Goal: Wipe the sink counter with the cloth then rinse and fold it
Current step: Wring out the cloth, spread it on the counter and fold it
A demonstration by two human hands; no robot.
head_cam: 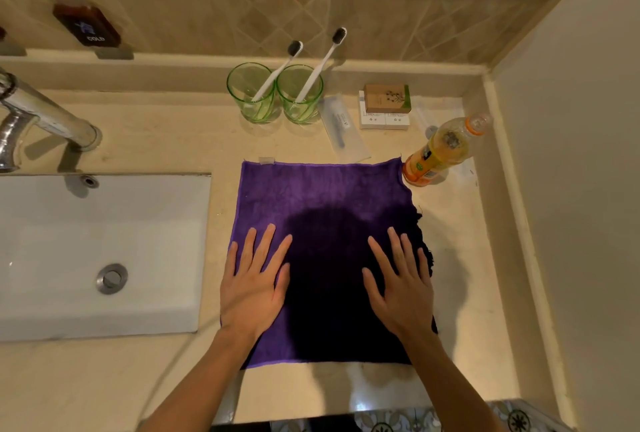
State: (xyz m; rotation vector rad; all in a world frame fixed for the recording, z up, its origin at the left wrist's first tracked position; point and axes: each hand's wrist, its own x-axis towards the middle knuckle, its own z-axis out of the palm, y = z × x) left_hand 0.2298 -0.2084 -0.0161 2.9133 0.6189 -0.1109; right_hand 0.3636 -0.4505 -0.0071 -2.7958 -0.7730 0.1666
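The purple cloth [322, 223] lies spread flat on the beige bench [166, 140], just to the right of the white sink [69, 241]. It forms a rough square, with a small white tag at its far left corner and a ragged, dark right edge. A dark shadow covers its middle and near part.

Both hands rest palm down on the near half of the cloth. The left hand [254, 288] lies on the cloth's left side with its fingers straight and slightly spread, pointing away from the person. The right hand [403, 288] lies on the cloth's right side in the same way, fingers straight and fanned. Neither hand grips anything; both are flat against the fabric.

Touching or just beside the cloth's far right corner stands a plastic bottle [443, 151] of orange drink, tilted in the wide view. Beyond the cloth's far edge lies a clear wrapped packet [343, 128], and beyond that stand two green glasses [251, 92] [299, 94] side by side, each holding a white toothbrush with dark bristles. To the right of the glasses, a small brown box [388, 99] sits on top of white boxes.

Left of the cloth, past the sink's far edge, a chrome tap [45, 113] rises from the bench. The sink has a round metal drain [111, 278]. On the tiled wall behind hangs a dark sign [86, 26] reading "COLD".
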